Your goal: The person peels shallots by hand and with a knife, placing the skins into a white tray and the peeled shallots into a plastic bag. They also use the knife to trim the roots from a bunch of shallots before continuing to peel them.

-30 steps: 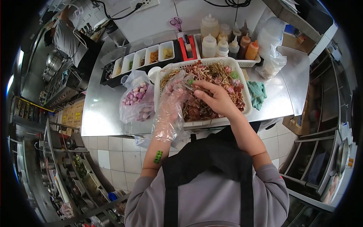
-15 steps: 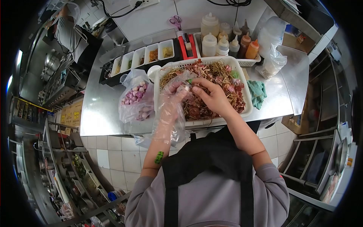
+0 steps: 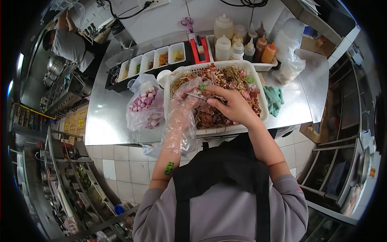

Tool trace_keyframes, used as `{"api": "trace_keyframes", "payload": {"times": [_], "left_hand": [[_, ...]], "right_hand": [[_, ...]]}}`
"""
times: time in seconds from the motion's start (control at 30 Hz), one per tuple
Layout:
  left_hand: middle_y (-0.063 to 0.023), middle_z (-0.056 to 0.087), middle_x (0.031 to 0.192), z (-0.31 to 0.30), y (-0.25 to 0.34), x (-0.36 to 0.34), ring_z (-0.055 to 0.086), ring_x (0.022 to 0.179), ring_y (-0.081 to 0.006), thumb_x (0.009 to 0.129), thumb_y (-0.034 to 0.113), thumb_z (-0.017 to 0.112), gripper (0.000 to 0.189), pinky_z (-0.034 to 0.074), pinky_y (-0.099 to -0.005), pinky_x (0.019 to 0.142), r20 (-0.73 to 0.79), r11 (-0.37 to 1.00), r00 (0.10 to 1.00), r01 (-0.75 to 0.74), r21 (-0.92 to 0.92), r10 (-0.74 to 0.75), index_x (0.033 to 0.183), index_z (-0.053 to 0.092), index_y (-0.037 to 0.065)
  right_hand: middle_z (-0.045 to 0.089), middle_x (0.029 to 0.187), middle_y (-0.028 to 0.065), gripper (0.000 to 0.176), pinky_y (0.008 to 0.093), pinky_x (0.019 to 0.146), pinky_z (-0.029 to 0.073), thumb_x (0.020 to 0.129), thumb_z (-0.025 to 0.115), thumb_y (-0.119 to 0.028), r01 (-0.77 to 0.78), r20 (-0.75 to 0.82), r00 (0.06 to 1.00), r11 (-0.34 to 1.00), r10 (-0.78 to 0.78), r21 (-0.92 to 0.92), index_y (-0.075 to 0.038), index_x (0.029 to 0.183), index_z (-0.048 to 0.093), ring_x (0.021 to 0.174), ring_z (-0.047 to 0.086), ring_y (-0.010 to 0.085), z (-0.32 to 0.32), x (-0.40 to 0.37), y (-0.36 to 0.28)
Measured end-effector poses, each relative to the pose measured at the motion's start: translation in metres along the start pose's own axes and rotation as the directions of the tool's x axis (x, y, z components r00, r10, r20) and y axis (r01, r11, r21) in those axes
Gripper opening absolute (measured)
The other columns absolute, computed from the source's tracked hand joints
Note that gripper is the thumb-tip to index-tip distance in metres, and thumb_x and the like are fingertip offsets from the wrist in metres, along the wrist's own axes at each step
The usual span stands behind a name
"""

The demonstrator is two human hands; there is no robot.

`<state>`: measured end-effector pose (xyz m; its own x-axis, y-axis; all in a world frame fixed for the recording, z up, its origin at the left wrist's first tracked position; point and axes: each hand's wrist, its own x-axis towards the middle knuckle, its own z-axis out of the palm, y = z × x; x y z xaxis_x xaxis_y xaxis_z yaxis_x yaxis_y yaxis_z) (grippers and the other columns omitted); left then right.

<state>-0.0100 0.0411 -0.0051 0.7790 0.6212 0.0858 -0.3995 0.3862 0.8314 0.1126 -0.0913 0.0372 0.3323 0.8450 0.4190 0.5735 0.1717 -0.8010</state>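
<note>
My left hand (image 3: pixel 186 93), in a loose clear plastic glove, is closed over the left part of a white basket (image 3: pixel 265 105). Its fingers wrap round a shallot, mostly hidden by the glove and fingers. My right hand (image 3: pixel 231 103) meets it from the right, thumb and fingers closed on a small knife (image 3: pixel 196 96) whose thin grey blade lies against the left fingers. Something green shows at the right fingertips. Dry reddish shallot skins and roots (image 3: pixel 213 115) fill the basket below both hands. Left of it, a plastic bag (image 3: pixel 135 117) holds peeled pink shallots (image 3: pixel 142 101).
Behind the basket stand a row of white ingredient tubs (image 3: pixel 149 60), a red tape dispenser (image 3: pixel 200 50) and several squeeze bottles (image 3: pixel 223 48). A green cloth (image 3: pixel 274 100) and a knotted plastic bag (image 3: pixel 291 68) are at right. Another person (image 3: pixel 72 44) stands far left.
My right hand has shifted slightly right and turned, and the blade now shows between the hands. My left hand stays nearly in place. The other person at far left has leaned over.
</note>
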Motion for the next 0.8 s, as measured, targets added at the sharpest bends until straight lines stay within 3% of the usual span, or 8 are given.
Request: {"api": "trace_keyframes", "payload": {"times": [0.13, 0.2, 0.33, 0.43, 0.5, 0.53, 0.6, 0.8], "left_hand": [[-0.0115, 0.058, 0.108, -0.007, -0.002, 0.002, 0.060, 0.095, -0.0195, 0.081, 0.003, 0.063, 0.033, 0.051, -0.0298, 0.085, 0.043, 0.997, 0.997, -0.060, 0.043, 0.058, 0.113, 0.053, 0.000], [-0.0096, 0.060, 0.103, -0.005, 0.000, 0.002, 0.061, 0.090, -0.0176, 0.080, 0.003, 0.065, 0.027, 0.052, -0.0306, 0.080, -0.023, 0.997, 1.000, -0.006, 0.071, 0.007, 0.105, 0.056, 0.002], [-0.0092, 0.061, 0.102, -0.009, -0.002, 0.003, 0.061, 0.089, -0.0164, 0.079, 0.002, 0.066, 0.026, 0.052, -0.0300, 0.079, -0.003, 0.996, 1.000, -0.019, 0.092, 0.020, 0.103, 0.057, 0.002], [-0.0081, 0.061, 0.101, -0.007, 0.003, 0.001, 0.060, 0.087, -0.0148, 0.079, 0.002, 0.066, 0.023, 0.052, -0.0285, 0.077, 0.014, 0.993, 0.999, -0.032, 0.110, 0.030, 0.101, 0.058, 0.002], [-0.0061, 0.060, 0.105, -0.004, 0.009, -0.001, 0.058, 0.095, -0.0135, 0.078, 0.012, 0.067, 0.034, 0.049, -0.0277, 0.081, 0.047, 0.963, 0.998, -0.046, 0.267, 0.034, 0.110, 0.058, 0.002], [-0.0061, 0.060, 0.105, -0.001, 0.011, -0.001, 0.058, 0.095, -0.0135, 0.078, 0.012, 0.067, 0.034, 0.049, -0.0277, 0.081, 0.048, 0.963, 0.998, -0.046, 0.267, 0.034, 0.110, 0.058, 0.002], [-0.0042, 0.060, 0.106, 0.003, 0.013, -0.002, 0.057, 0.095, -0.0117, 0.079, 0.013, 0.067, 0.033, 0.048, -0.0265, 0.081, 0.023, 0.948, 1.000, -0.015, 0.318, 0.009, 0.110, 0.059, 0.003], [-0.0048, 0.060, 0.102, 0.008, 0.016, -0.001, 0.057, 0.095, -0.0130, 0.080, 0.011, 0.065, 0.031, 0.051, -0.0282, 0.080, 0.003, 0.956, 1.000, -0.008, 0.294, 0.007, 0.109, 0.059, 0.002]], "right_hand": [[0.063, 0.101, 0.0164, 0.026, 0.0376, 0.078, 0.048, 0.085, 0.060, -0.017, 0.057, -0.017, 0.998, 0.995, -0.059, -0.088, -0.006, 0.109, 0.059, 0.091, 0.060, 0.0350, 0.005, -0.001, -0.004], [0.064, 0.101, 0.0152, 0.024, 0.0387, 0.075, 0.049, 0.085, 0.060, -0.017, 0.029, -0.046, 0.998, 0.988, -0.037, -0.153, -0.006, 0.106, 0.061, 0.088, 0.060, 0.0364, 0.006, -0.001, -0.006], [0.063, 0.101, 0.0154, 0.023, 0.0380, 0.074, 0.049, 0.085, 0.060, -0.017, -0.013, -0.031, 0.999, 0.987, 0.008, -0.163, -0.006, 0.105, 0.061, 0.087, 0.060, 0.0372, 0.007, 0.000, -0.003], [0.064, 0.101, 0.0149, 0.023, 0.0348, 0.077, 0.048, 0.086, 0.060, -0.018, -0.031, 0.001, 1.000, 0.999, 0.031, -0.022, -0.006, 0.105, 0.061, 0.088, 0.062, 0.0321, 0.007, 0.001, 0.006], [0.064, 0.102, 0.0123, 0.024, 0.0316, 0.083, 0.046, 0.088, 0.059, -0.019, -0.101, 0.048, 0.994, 0.984, 0.095, 0.149, -0.005, 0.108, 0.061, 0.092, 0.062, 0.0229, 0.006, 0.002, 0.012], [0.064, 0.102, 0.0123, 0.024, 0.0316, 0.083, 0.046, 0.088, 0.059, -0.019, -0.101, 0.048, 0.994, 0.984, 0.094, 0.149, -0.005, 0.108, 0.061, 0.092, 0.062, 0.0229, 0.005, 0.003, 0.014], [0.062, 0.108, 0.0064, 0.028, 0.0283, 0.092, 0.039, 0.090, 0.058, -0.021, -0.252, 0.141, 0.965, 0.932, 0.221, 0.262, -0.001, 0.111, 0.058, 0.102, 0.053, 0.0128, 0.001, 0.005, 0.017], [0.063, 0.110, 0.0108, 0.031, 0.0309, 0.091, 0.041, 0.089, 0.059, -0.021, -0.220, 0.077, 0.975, 0.965, 0.210, 0.144, -0.004, 0.115, 0.058, 0.105, 0.057, 0.0195, -0.004, 0.007, 0.016]]}}
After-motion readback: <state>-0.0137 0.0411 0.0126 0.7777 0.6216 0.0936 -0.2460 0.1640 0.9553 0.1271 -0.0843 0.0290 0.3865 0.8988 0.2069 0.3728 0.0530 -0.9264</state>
